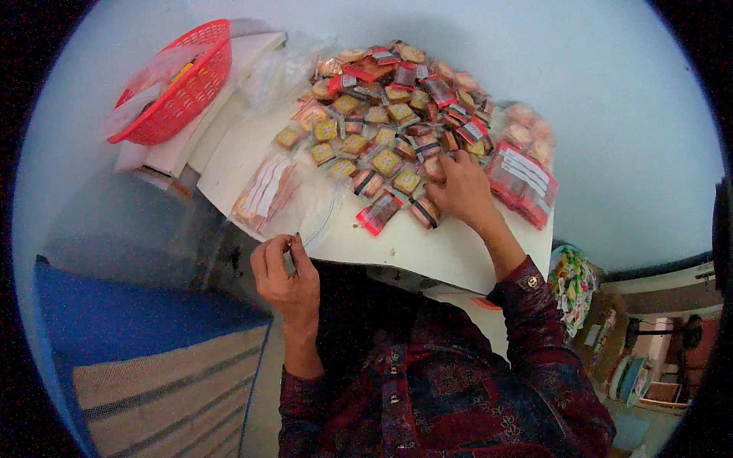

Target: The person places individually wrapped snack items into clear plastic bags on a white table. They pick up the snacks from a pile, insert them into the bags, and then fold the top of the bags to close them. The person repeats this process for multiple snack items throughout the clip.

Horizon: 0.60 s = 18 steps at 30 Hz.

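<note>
A large heap of small individually wrapped pastries (pixel 386 162) covers the back and middle of the white table (pixel 355 240). My right hand (pixel 461 186) reaches into the heap's near right edge, fingertips touching a wrapped round pastry (pixel 435 168); whether it is gripped does not show. My left hand (pixel 286 275) is raised at the table's front edge, thumb and fingertips pinched together at the edge of a clear plastic bag (pixel 320 220). Beyond that hand lies a filled clear pack with a white label (pixel 266 189). A red-wrapped packet (pixel 379 213) rests at the heap's near edge.
A red plastic basket (pixel 194 86) stands at the left on a white surface. Clear plastic bags (pixel 269 77) lie beside it. At the right are a large red labelled pack (pixel 524 183) and a bag of round pastries (pixel 527 134). A container of wrappers (pixel 572 286) stands beyond the table's right edge.
</note>
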{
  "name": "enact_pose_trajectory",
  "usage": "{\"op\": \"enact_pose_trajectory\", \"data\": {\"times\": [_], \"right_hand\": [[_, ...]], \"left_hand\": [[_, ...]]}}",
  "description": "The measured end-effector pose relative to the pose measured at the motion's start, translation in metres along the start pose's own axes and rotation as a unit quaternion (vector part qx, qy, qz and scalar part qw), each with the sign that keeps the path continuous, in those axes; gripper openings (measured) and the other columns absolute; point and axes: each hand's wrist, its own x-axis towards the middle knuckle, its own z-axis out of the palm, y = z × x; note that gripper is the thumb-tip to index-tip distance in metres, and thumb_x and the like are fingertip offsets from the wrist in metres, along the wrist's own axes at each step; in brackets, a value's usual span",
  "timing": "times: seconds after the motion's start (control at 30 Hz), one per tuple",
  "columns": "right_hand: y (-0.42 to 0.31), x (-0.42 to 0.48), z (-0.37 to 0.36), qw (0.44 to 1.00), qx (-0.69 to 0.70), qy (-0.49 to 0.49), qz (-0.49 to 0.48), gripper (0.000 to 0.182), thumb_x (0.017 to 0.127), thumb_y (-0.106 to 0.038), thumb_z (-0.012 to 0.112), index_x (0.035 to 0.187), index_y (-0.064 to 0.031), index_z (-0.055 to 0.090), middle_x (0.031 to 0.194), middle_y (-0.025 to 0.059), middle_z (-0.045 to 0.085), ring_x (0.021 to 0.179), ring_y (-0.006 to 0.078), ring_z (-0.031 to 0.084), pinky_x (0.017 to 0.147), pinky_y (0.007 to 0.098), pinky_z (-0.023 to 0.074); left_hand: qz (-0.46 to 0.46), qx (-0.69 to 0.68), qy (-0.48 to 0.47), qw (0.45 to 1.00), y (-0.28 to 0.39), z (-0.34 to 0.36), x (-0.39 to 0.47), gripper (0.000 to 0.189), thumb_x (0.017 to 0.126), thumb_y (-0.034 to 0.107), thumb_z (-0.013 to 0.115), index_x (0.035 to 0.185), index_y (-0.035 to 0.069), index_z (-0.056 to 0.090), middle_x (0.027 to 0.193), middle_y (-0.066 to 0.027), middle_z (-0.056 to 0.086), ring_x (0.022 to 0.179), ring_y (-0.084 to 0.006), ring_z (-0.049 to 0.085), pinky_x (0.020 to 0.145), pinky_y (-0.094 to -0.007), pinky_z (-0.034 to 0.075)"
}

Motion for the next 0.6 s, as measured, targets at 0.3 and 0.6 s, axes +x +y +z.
{"op": "enact_pose_trajectory", "data": {"times": [0.3,0.6], "right_hand": [[0.007,0.003,-0.007,0.994,0.068,-0.081,-0.021,0.039,0.079,-0.016,0.065,0.115,-0.0027,0.065,0.108,0.0192,0.066,0.108,0.0389,0.058,0.091,0.0457,0.0496],[0.015,0.005,-0.036,0.859,0.491,-0.052,0.133,0.036,0.091,-0.023,0.069,0.117,0.0010,0.065,0.094,0.0093,0.072,0.075,0.0200,0.069,0.068,0.0329,0.0559]], "left_hand": [[0.008,-0.007,-0.003,1.000,0.004,-0.001,0.002,0.014,0.081,-0.001,0.071,0.092,0.001,0.064,0.089,-0.0133,0.063,0.080,-0.0303,0.062,0.070,-0.0395,0.051],[0.014,0.004,-0.005,1.000,0.002,0.000,0.005,0.013,0.082,0.001,0.072,0.092,0.002,0.065,0.089,-0.0110,0.066,0.079,-0.0273,0.063,0.069,-0.0374,0.052]]}}
